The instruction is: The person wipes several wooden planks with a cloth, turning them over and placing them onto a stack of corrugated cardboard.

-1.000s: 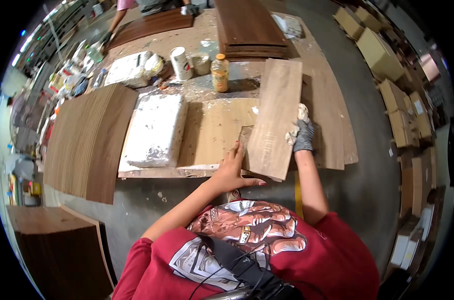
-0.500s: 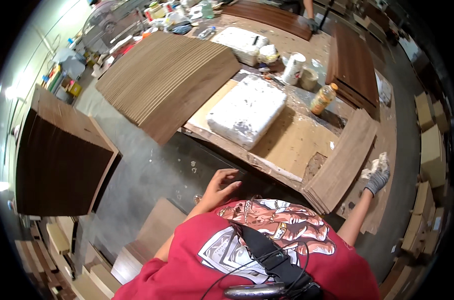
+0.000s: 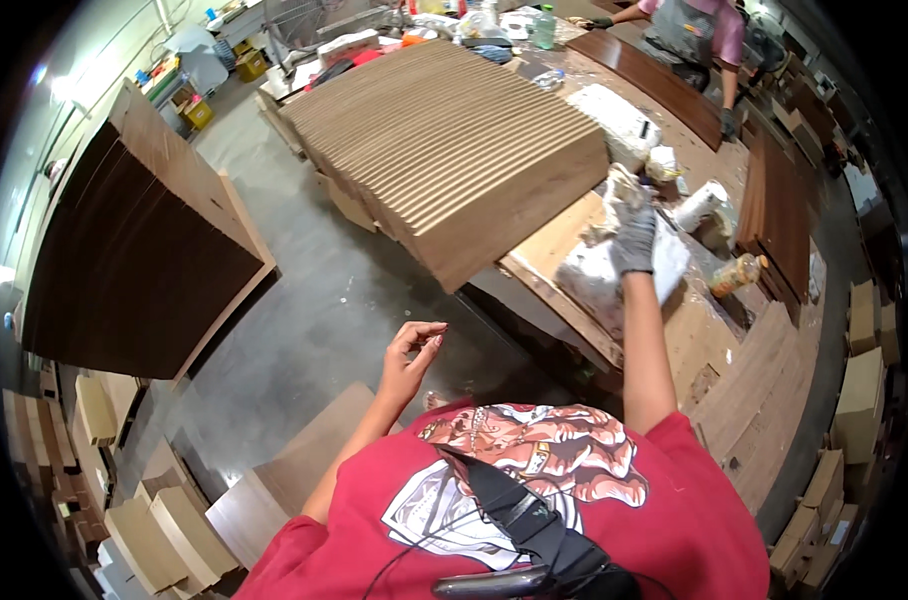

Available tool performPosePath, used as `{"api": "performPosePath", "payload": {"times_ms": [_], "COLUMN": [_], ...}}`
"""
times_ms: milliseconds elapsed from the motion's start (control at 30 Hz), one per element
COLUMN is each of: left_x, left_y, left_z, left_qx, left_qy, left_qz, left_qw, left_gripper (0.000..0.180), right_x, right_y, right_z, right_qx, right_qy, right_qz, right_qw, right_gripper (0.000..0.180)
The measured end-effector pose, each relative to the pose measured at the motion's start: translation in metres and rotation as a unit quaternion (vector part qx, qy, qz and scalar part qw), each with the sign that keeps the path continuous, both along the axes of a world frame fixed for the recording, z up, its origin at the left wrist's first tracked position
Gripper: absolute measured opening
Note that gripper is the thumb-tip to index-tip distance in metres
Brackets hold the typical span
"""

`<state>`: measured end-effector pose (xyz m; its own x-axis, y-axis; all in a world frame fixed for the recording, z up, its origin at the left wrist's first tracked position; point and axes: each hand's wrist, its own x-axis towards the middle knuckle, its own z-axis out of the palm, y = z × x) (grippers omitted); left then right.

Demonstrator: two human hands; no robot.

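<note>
My right hand, in a grey glove, is closed on a crumpled cream rag. It reaches over a white paint-stained block on the worktable. Just beyond the rag is the near right end of a long row of brown boards, stacked on edge. Bare and holding nothing, my left hand hangs over the floor in front of me, fingers loosely bent and thumb apart. Brown boards lie flat on the table to the right of my right arm.
A white can and an orange-capped bottle stand right of the block. Across the table a person in an apron has gloved hands near dark boards. A large dark stack stands at the left.
My right hand has swung left and forward with the rag, from the table's right side to above the white block. The view has shifted, and more of the other person shows.
</note>
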<state>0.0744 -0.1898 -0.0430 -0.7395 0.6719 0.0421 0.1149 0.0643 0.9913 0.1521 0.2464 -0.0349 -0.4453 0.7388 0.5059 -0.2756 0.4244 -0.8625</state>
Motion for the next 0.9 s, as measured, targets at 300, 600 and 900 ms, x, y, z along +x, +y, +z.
{"api": "performPosePath", "payload": {"times_ms": [300, 600, 900], "left_x": [-0.081, -0.176, -0.340], "left_y": [-0.101, -0.119, -0.042], "left_z": [0.017, -0.016, -0.002], "left_qx": [-0.006, -0.004, -0.021], "left_qy": [-0.009, -0.073, -0.028], "left_qz": [0.101, 0.155, 0.059], "left_qw": [0.995, 0.985, 0.998], "left_gripper": [0.018, 0.020, 0.017], "right_x": [-0.162, -0.191, -0.136], "right_y": [-0.132, -0.017, 0.202], "right_z": [-0.087, -0.133, -0.228], "right_qx": [0.048, 0.106, 0.159], "right_qy": [-0.284, -0.402, -0.324], "right_qz": [-0.084, -0.214, -0.251], "right_qw": [0.954, 0.884, 0.898], "right_gripper": [0.062, 0.074, 0.066]}}
